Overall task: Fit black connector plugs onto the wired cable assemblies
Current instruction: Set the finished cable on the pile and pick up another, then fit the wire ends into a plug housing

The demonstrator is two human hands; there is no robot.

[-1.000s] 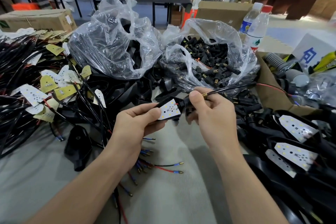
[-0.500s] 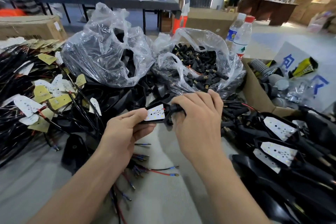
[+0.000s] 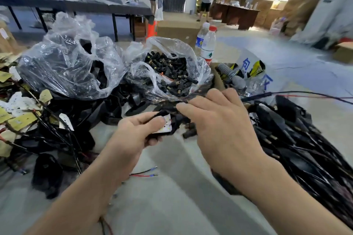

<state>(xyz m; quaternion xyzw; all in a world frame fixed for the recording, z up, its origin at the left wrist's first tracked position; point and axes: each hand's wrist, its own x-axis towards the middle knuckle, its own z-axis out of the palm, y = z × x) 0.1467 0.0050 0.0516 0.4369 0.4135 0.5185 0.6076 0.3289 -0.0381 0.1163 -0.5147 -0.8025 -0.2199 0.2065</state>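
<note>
Holding a wired LED module [image 3: 166, 126] above the grey table [image 3: 172, 200], the left hand [image 3: 141, 133] grips it with the thumb laid across the white board, so only a corner shows. The right hand [image 3: 215, 120] lies just beside it, fingers nearly straight and aimed left toward the module. Its thumb is hidden, so whether it pinches anything cannot be told.

A second ago the right hand pinched a brass-tipped lead clear of the fully exposed board. Half a second ago it curled over the meeting point of the two. Now its fingers have straightened. On this evidence the push-on stroke is probably over and the hand is letting go, though the joint itself is covered.

Beyond the right knuckles what looks like a black plug [image 3: 256, 96] emerges. Its long axis is nearly level, rising slightly rightward, and red and black wires [image 3: 305, 94] trail from its far end to the frame edge. Loose connector plugs [image 3: 172, 76] fill the open bag just beyond both hands.
</note>
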